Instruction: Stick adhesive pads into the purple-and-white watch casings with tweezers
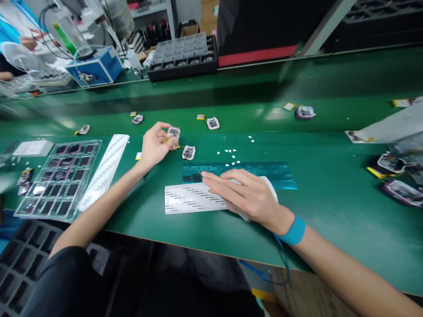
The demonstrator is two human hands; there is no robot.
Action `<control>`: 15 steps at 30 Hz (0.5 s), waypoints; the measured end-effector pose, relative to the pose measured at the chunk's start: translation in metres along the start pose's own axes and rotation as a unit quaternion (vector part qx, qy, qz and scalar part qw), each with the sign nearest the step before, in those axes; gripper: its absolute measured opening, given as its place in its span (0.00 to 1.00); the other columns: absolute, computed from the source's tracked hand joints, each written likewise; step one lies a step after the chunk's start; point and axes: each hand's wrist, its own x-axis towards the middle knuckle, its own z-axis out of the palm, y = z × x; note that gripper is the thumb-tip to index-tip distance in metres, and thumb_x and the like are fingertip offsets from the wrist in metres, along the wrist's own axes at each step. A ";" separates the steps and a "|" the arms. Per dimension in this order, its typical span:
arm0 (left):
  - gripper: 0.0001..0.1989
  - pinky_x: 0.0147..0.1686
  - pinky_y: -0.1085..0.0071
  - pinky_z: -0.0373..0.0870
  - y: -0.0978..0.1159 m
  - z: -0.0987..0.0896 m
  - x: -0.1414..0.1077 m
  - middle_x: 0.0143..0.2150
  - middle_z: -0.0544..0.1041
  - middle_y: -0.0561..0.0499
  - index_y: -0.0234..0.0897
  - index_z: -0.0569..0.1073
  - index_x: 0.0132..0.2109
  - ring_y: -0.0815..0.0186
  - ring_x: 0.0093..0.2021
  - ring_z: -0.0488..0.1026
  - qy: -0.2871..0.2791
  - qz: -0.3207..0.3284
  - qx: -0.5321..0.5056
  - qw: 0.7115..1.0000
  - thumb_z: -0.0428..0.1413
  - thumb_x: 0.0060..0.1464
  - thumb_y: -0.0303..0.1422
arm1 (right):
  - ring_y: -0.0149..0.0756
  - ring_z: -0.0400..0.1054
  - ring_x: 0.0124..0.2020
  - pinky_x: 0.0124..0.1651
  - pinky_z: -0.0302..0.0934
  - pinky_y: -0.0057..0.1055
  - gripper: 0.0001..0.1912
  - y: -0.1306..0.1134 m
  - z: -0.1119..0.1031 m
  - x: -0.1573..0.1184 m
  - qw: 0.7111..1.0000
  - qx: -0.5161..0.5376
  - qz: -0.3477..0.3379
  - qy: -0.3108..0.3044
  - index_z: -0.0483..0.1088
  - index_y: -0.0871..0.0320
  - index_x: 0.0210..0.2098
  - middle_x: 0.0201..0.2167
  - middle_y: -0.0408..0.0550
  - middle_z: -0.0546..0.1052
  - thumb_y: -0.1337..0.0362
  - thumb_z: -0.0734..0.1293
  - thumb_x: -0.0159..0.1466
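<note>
My left hand (pixel 156 143) pinches a small square device (pixel 173 133) with a circuit inside, held above the green bench. Just right of it another open device (pixel 188 152) lies on the bench. My right hand (pixel 246 191) is closed round a thin pointed tool, probably tweezers, whose tip (pixel 200 173) is over small black pieces (pixel 192 178) on a blue film strip (pixel 274 174). Below that hand is a white printed sheet (pixel 185 200), partly covered by it. Several small white pieces (pixel 230 151) are scattered behind the strip. A blue band circles my right wrist.
A clear tray of dark screens (pixel 71 171) and a white printed strip (pixel 109 167) are on the left. More devices (pixel 213 123) with batteries lie at the back and right. Behind stand a blue box (pixel 95 66) and a black tray (pixel 185 70). Another person's hand (pixel 28 42) shows top left.
</note>
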 end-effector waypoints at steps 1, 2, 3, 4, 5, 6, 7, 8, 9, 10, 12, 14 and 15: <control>0.13 0.39 0.66 0.79 -0.009 -0.006 0.021 0.35 0.82 0.48 0.34 0.74 0.49 0.62 0.34 0.81 0.017 0.005 0.126 0.992 0.59 0.56 0.31 | 0.38 0.72 0.39 0.38 0.71 0.34 0.12 0.000 0.000 0.000 1.000 -0.003 -0.003 0.002 0.74 0.68 0.51 0.51 0.52 0.83 0.75 0.61 0.73; 0.11 0.47 0.61 0.77 -0.017 -0.012 0.040 0.38 0.83 0.44 0.33 0.76 0.46 0.57 0.41 0.81 0.034 0.003 0.175 0.984 0.59 0.55 0.31 | 0.37 0.72 0.39 0.39 0.71 0.34 0.12 0.000 0.001 0.001 1.000 -0.006 -0.006 0.004 0.74 0.68 0.51 0.51 0.52 0.83 0.75 0.60 0.73; 0.10 0.54 0.56 0.74 -0.024 -0.019 0.056 0.40 0.83 0.42 0.33 0.78 0.44 0.53 0.47 0.80 0.044 0.002 0.206 0.978 0.59 0.55 0.31 | 0.37 0.73 0.39 0.39 0.71 0.34 0.13 0.000 0.001 0.001 1.000 -0.008 -0.007 0.005 0.75 0.68 0.50 0.51 0.52 0.83 0.75 0.60 0.74; 0.10 0.59 0.53 0.70 -0.030 -0.026 0.069 0.42 0.83 0.41 0.33 0.79 0.43 0.49 0.52 0.77 0.052 -0.001 0.235 0.971 0.59 0.55 0.32 | 0.37 0.73 0.39 0.39 0.71 0.34 0.13 0.000 0.001 0.001 1.000 -0.010 -0.007 0.006 0.75 0.67 0.50 0.51 0.52 0.83 0.75 0.59 0.74; 0.10 0.62 0.51 0.67 -0.036 -0.034 0.078 0.44 0.83 0.39 0.33 0.80 0.43 0.46 0.57 0.74 0.061 -0.006 0.252 0.966 0.59 0.56 0.33 | 0.37 0.73 0.39 0.39 0.72 0.34 0.13 0.000 0.000 0.001 1.000 -0.013 -0.007 0.006 0.75 0.67 0.50 0.51 0.52 0.83 0.75 0.59 0.74; 0.11 0.63 0.49 0.64 -0.040 -0.041 0.084 0.48 0.83 0.38 0.33 0.80 0.44 0.44 0.60 0.71 0.071 -0.013 0.271 0.960 0.58 0.57 0.34 | 0.37 0.73 0.39 0.39 0.72 0.34 0.13 0.000 0.000 0.002 1.000 -0.016 -0.006 0.007 0.75 0.67 0.50 0.51 0.51 0.83 0.75 0.59 0.74; 0.13 0.64 0.48 0.62 -0.045 -0.048 0.088 0.52 0.81 0.36 0.33 0.81 0.46 0.42 0.63 0.68 0.084 -0.023 0.289 0.953 0.56 0.59 0.34 | 0.36 0.73 0.39 0.39 0.72 0.33 0.13 0.000 0.000 0.002 1.000 -0.019 -0.006 0.007 0.75 0.67 0.49 0.51 0.51 0.83 0.75 0.59 0.74; 0.15 0.65 0.46 0.61 -0.049 -0.055 0.090 0.56 0.79 0.34 0.32 0.80 0.47 0.40 0.65 0.65 0.099 -0.036 0.305 0.946 0.54 0.61 0.35 | 0.36 0.73 0.39 0.39 0.72 0.33 0.13 -0.001 0.000 0.002 1.000 -0.024 -0.007 0.006 0.76 0.66 0.49 0.51 0.51 0.83 0.75 0.60 0.74; 0.16 0.65 0.44 0.59 -0.054 -0.061 0.091 0.59 0.76 0.32 0.31 0.80 0.49 0.39 0.67 0.62 0.113 -0.052 0.319 0.940 0.52 0.62 0.35 | 0.35 0.73 0.39 0.39 0.72 0.33 0.13 -0.001 -0.001 0.002 1.000 -0.029 -0.009 0.005 0.76 0.66 0.49 0.51 0.50 0.83 0.75 0.60 0.74; 0.18 0.65 0.41 0.58 -0.059 -0.066 0.091 0.61 0.75 0.30 0.30 0.80 0.50 0.37 0.68 0.60 0.122 -0.069 0.330 0.934 0.51 0.62 0.35 | 0.35 0.73 0.39 0.39 0.72 0.33 0.13 -0.002 -0.001 0.002 0.999 -0.034 -0.010 0.004 0.76 0.65 0.49 0.51 0.50 0.83 0.75 0.60 0.74; 0.18 0.64 0.39 0.60 -0.067 -0.073 0.092 0.60 0.74 0.27 0.28 0.79 0.50 0.34 0.68 0.59 0.128 -0.101 0.340 0.926 0.53 0.61 0.36 | 0.34 0.73 0.39 0.39 0.72 0.32 0.13 -0.002 -0.001 0.002 0.999 -0.041 -0.013 0.000 0.77 0.64 0.49 0.51 0.49 0.83 0.75 0.60 0.74; 0.18 0.61 0.40 0.63 -0.073 -0.077 0.094 0.57 0.76 0.26 0.28 0.79 0.48 0.34 0.66 0.62 0.130 -0.122 0.336 0.925 0.56 0.58 0.36 | 0.34 0.73 0.39 0.39 0.72 0.32 0.13 -0.003 0.000 0.002 0.999 -0.041 -0.013 -0.001 0.77 0.64 0.49 0.51 0.49 0.83 0.75 0.60 0.74; 0.17 0.60 0.42 0.65 -0.074 -0.078 0.095 0.56 0.77 0.26 0.28 0.79 0.48 0.35 0.64 0.65 0.132 -0.128 0.329 0.926 0.57 0.56 0.36 | 0.34 0.73 0.39 0.39 0.72 0.32 0.13 -0.003 0.000 0.002 0.999 -0.039 -0.013 0.000 0.77 0.64 0.49 0.51 0.49 0.83 0.74 0.60 0.74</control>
